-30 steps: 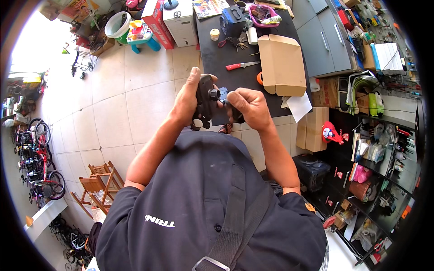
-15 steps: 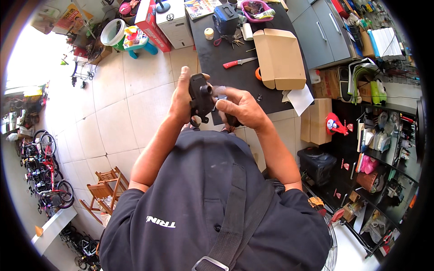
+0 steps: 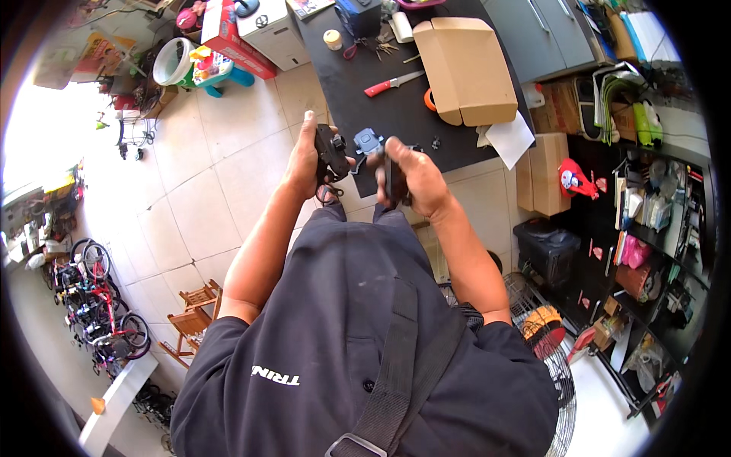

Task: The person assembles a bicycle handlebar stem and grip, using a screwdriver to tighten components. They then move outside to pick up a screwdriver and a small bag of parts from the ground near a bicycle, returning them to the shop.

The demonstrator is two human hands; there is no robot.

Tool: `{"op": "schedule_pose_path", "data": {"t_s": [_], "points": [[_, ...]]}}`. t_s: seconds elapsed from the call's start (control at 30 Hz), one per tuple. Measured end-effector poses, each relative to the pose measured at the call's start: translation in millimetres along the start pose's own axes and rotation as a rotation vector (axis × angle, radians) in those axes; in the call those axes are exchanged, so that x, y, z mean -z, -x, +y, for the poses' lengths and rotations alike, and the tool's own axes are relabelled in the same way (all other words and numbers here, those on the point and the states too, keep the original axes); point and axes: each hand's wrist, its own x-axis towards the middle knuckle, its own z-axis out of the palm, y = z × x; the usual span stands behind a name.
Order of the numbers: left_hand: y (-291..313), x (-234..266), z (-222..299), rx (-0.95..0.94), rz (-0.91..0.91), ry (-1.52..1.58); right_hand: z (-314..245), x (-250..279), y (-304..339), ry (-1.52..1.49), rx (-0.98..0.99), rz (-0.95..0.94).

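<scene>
My left hand point(image 3: 302, 161) is wrapped round a black block-like part point(image 3: 331, 156) with a short round stub on its side, thumb pointing up. In my right hand point(image 3: 426, 183) is another dark, flat part point(image 3: 394, 181), its edge turned toward me and blurred by motion. The two parts are held apart, over the near edge of the black table point(image 3: 343, 95). Between my hands, a small blue-grey plastic piece point(image 3: 368, 140) lies on that table. A tiny dark piece point(image 3: 435, 142) rests right of my right thumb. The exact kind of the held parts is unclear.
An opened cardboard box point(image 3: 466, 68) lies on the table, with white paper point(image 3: 510, 141) at its corner. Left of it are a red-handled knife point(image 3: 392, 84), an orange ring point(image 3: 429, 100) and keys point(image 3: 383, 47). A wire-guarded fan point(image 3: 560, 373) stands by my right side.
My hands have moved apart, the right one drawing away from the part in my left. The blue-grey piece on the table now shows between them. The view has shifted slightly.
</scene>
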Motion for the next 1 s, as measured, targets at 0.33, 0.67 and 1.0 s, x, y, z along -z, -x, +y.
{"op": "schedule_pose_path", "data": {"t_s": [0.33, 0.67, 1.0], "points": [[-160, 10, -54, 0.189, 0.115, -0.467, 55, 113, -13, -0.575, 0.052, 0.300], [-285, -28, -78, 0.097, 0.220, -0.822, 86, 160, 23, -0.596, 0.091, 0.490], [-253, -48, -89, -0.044, 0.026, -0.850, 105, 182, 17, -0.550, 0.110, 0.587]]}}
